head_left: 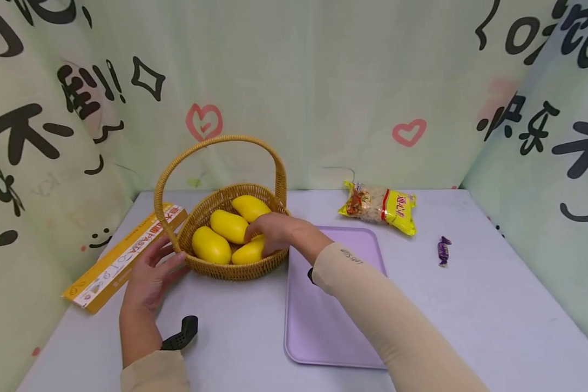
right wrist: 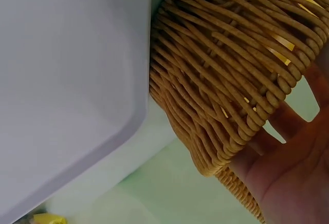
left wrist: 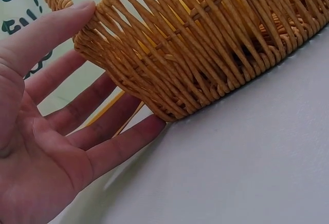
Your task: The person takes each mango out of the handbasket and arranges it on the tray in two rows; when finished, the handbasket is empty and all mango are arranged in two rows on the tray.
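A woven basket point(head_left: 240, 271) with a tall arched handle stands on the table, holding several yellow mangoes point(head_left: 212, 246). My left hand point(head_left: 149, 272) touches the basket's left end. In the left wrist view its thumb point(left wrist: 77, 16) lies on the rim, and its other fingers spread fairly straight along the outer wall. From the right, my right hand point(head_left: 276, 231) reaches over the rim and grips the nearest mango point(head_left: 247, 253). Its fingertips are partly hidden in the basket. In the right wrist view the palm point(right wrist: 293, 178) shows past the woven wall.
A purple tray point(head_left: 323, 326) lies right of the basket, under the right forearm. The long orange pasta box point(head_left: 122, 261) lies at the left. Behind the tray is a yellow snack bag point(head_left: 379, 207), and a purple wrapped candy point(head_left: 443, 251) lies farther right.
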Motion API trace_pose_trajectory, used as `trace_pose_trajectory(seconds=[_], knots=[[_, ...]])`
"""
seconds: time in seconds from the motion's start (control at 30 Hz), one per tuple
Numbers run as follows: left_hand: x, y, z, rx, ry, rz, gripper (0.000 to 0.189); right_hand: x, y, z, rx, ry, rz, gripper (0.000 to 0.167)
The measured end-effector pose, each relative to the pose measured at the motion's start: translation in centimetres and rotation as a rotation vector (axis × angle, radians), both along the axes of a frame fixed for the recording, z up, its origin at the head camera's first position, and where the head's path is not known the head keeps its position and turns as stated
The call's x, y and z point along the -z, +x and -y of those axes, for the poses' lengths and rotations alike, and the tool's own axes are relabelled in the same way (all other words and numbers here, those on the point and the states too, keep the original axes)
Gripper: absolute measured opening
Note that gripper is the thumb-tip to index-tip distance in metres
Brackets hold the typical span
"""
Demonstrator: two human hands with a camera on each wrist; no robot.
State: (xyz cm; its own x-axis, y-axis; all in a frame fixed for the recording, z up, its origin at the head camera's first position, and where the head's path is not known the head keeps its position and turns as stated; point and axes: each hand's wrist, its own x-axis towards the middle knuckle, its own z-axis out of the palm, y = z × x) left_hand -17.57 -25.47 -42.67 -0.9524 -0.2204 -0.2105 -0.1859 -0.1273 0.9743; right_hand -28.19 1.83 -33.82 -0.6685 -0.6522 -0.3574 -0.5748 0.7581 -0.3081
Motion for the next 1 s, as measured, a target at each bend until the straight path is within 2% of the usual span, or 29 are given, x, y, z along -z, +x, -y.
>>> trace_pose_trajectory(seconds=[0.57, 0.83, 1.0], knots=[[0.0, -0.2, 0.0, 0.059, -0.014, 0.008, 0.08, -3.0, 0.7, -1.3, 0.002, -0.131, -0.015, 0.053], [0.3, 0.0, 0.2, 0.03, -0.012, 0.045, 0.082, -4.3, 1.1, -2.6, 0.052, -0.21, -0.045, 0.054], [0.0, 0.0, 0.1, 0.005, 0.016, 0.054, 0.078, -5.1, 1.4, -3.9, 0.1, -0.235, -0.066, 0.054]])
